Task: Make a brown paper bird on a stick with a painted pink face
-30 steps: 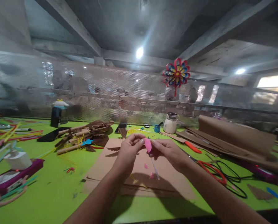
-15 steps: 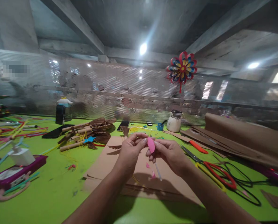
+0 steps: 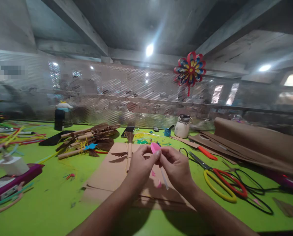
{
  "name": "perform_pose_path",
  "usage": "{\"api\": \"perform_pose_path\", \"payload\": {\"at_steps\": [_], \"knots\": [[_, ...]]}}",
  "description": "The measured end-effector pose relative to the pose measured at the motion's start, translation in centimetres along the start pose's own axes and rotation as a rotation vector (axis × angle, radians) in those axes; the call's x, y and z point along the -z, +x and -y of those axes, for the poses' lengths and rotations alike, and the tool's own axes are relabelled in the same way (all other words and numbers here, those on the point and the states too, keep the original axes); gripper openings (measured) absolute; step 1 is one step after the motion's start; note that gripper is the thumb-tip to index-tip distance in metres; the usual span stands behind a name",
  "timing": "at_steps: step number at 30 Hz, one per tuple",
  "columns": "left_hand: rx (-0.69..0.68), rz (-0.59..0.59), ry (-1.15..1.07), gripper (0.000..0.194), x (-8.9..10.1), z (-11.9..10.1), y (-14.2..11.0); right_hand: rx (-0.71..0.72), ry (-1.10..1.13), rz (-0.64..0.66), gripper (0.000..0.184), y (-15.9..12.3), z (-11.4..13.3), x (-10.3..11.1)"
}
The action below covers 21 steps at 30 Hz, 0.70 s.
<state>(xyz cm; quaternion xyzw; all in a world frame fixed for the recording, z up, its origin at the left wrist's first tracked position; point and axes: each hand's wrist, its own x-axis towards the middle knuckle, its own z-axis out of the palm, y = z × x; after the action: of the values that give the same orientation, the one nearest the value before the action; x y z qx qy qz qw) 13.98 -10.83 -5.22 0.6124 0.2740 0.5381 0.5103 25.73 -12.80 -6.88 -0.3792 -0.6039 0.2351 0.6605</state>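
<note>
- At the frame's centre, the left hand [image 3: 143, 164] pinches a pink piece [image 3: 154, 147] between thumb and fingers.
- The right hand [image 3: 177, 164] grips the same pink piece by its right edge, fingertips together.
- Brown paper [image 3: 103, 175] bearing pink scraps [image 3: 158, 184] spans the lower centre.
- Red-and-yellow-handled scissors [image 3: 210, 169] lie at lower right.

A dark-lidded cream jug [image 3: 182, 129] stands near the far edge of the green table [image 3: 50, 200]; a purple oblong power strip [image 3: 18, 181], bearing a boxy white plug [image 3: 13, 166], lies toward the left edge.
</note>
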Motion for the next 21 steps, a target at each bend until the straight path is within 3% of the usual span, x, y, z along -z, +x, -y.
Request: {"api": "perform_pose_path", "payload": {"at_steps": [4, 9, 21], "knots": [[0.023, 0.028, -0.104, 0.014, 0.4, 0.1, 0.2, -0.151, 0.267, 0.004, 0.022, 0.0, 0.2, 0.0], [0.129, 0.07, -0.277, 0.017, 0.8, 0.1, 0.4, -0.302, 0.434, 0.093, 0.038, 0.3, -0.6, 0.6], [0.138, 0.014, -0.108, 0.018, 1.6, 1.0, 1.2, -0.301, 0.386, 0.273, 0.049, 0.8, -0.7, 1.9]]}}
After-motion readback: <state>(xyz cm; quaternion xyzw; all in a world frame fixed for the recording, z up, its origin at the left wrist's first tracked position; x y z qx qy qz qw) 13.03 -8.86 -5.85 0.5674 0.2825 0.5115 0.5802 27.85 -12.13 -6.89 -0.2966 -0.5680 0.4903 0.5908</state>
